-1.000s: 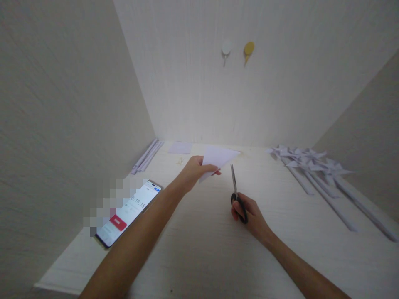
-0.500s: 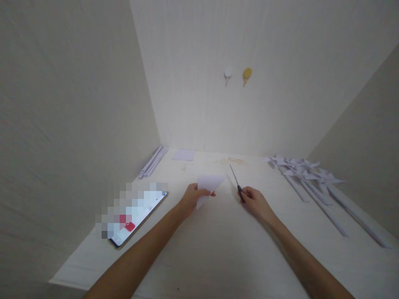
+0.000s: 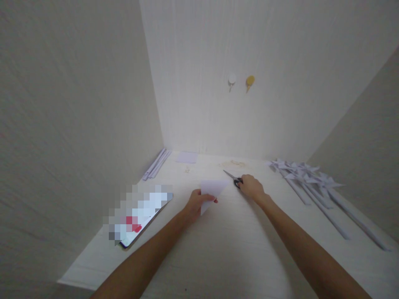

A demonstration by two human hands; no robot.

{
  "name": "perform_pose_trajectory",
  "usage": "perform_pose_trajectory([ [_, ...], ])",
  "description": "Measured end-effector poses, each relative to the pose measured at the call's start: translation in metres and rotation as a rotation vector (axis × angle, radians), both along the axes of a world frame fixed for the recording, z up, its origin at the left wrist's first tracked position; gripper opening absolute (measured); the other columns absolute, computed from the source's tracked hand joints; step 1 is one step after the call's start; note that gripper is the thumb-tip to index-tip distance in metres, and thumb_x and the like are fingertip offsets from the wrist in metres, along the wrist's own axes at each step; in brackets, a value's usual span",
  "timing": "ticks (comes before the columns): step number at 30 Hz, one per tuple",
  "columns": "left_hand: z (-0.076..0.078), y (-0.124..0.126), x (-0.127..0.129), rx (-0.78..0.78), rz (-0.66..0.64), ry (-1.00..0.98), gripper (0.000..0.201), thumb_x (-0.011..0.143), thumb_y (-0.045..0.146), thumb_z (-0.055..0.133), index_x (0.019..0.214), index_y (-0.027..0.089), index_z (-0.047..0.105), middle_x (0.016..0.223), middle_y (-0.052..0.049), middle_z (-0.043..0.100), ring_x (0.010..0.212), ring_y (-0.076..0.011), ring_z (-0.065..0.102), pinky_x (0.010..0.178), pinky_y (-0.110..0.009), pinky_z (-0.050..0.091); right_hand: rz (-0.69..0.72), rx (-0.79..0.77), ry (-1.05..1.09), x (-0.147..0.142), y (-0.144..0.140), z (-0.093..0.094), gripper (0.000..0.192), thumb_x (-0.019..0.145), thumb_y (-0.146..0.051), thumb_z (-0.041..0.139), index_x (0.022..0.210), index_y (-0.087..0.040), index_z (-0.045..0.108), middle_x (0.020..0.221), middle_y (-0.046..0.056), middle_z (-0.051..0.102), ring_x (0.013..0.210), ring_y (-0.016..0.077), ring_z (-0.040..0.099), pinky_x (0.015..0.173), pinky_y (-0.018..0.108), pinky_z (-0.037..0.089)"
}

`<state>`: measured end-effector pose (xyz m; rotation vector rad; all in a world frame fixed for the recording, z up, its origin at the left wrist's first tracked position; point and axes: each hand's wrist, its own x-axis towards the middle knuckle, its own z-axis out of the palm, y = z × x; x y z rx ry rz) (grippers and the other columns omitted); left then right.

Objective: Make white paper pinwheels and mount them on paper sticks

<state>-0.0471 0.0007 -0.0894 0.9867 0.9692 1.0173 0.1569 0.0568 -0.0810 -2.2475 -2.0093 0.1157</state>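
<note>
My left hand (image 3: pixel 195 204) pinches a folded white paper triangle (image 3: pixel 212 192) just above the pale wooden table (image 3: pixel 224 249). My right hand (image 3: pixel 251 187) is stretched farther back and grips the black handles of a pair of scissors (image 3: pixel 233 177). The blades lie low at the tabletop and point back and to the left. The paper and the scissors are apart.
A phone (image 3: pixel 137 218) with a lit screen lies at the left edge. Rolled paper sticks (image 3: pixel 156 164) and a small paper square (image 3: pixel 187 157) sit at the back left. Several paper pinwheels on sticks (image 3: pixel 308 178) lie at the right. Two hooks (image 3: pixel 240 82) hang on the back wall.
My right hand has carried the scissors away from me and lowered them toward the table, blades now pointing left. My left hand has brought the paper down and nearer.
</note>
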Motion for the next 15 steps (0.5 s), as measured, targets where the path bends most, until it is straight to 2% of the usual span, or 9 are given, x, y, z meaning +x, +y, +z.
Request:
perform_pose_trajectory([
  [6, -0.005, 0.001, 0.001, 0.004, -0.005, -0.01, 0.008, 0.049, 0.018, 0.062, 0.048, 0.011, 0.059, 0.053, -0.002, 0.057, 0.047, -0.0099, 0.045, 0.045, -0.021, 0.03, -0.018, 0.0, -0.047, -0.003, 0.005, 0.0, 0.023, 0.078, -0.024, 0.042, 0.092, -0.01, 0.055, 0.095, 0.016, 0.057, 0.086, 0.0237, 0.056, 0.065, 0.029, 0.039],
  [12, -0.008, 0.004, 0.005, 0.042, -0.001, -0.19, 0.022, 0.047, 0.011, 0.068, 0.067, 0.012, 0.059, 0.056, 0.001, 0.058, 0.05, -0.0091, 0.05, 0.051, -0.021, 0.036, -0.018, 0.033, -0.055, -0.004, 0.005, -0.003, 0.021, 0.081, -0.021, 0.037, 0.092, -0.011, 0.053, 0.095, 0.015, 0.055, 0.086, 0.024, 0.056, 0.065, 0.03, 0.039],
  [15, -0.011, 0.005, 0.005, 0.031, -0.015, -0.194, 0.017, 0.049, 0.013, 0.069, 0.063, 0.011, 0.059, 0.056, 0.0, 0.058, 0.052, -0.0082, 0.05, 0.053, -0.02, 0.037, -0.013, 0.042, -0.054, -0.005, 0.004, -0.004, 0.021, 0.081, -0.021, 0.037, 0.092, -0.011, 0.053, 0.094, 0.014, 0.055, 0.085, 0.0241, 0.056, 0.064, 0.029, 0.038],
])
